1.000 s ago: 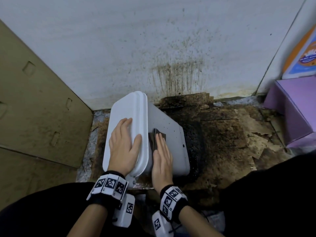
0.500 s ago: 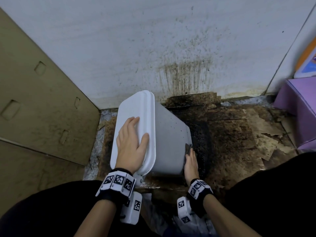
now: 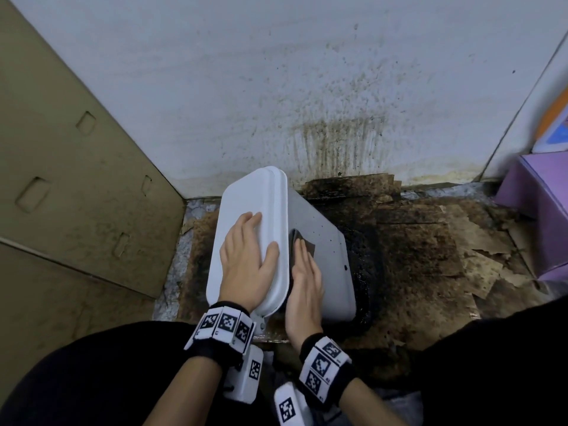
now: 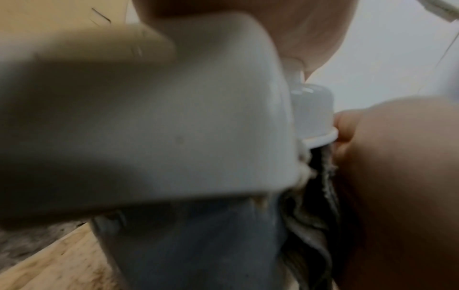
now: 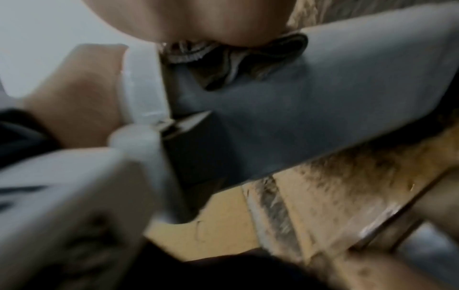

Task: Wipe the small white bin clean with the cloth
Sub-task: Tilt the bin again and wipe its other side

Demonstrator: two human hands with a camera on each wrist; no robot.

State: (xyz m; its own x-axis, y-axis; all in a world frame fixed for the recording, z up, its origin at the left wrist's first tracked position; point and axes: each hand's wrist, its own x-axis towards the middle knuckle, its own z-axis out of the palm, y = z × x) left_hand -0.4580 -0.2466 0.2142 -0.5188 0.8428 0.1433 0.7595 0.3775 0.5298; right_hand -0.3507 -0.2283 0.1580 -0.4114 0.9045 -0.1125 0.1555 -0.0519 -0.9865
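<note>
R hand (image 3: 304,281) flat, pressing cloth (image 3: 302,242), came back up from bin (image 3: 319,241) edge at 3 o'clock; L hand (image 3: 246,265) flat on lid, so wiping's still going

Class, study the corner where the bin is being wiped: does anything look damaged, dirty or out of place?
Yes. The white bin lies tipped on its side. The wall above it carries dark streaks and spatter, and the cardboard floor is stained black and peeling.

One small white bin (image 3: 319,241), one dark cloth (image 3: 304,245), two hands, left hand (image 3: 246,259) and right hand (image 3: 304,290), two marker wristbands (image 3: 221,327), one purple box (image 3: 541,210), one cardboard panel (image 3: 61,179)
</note>
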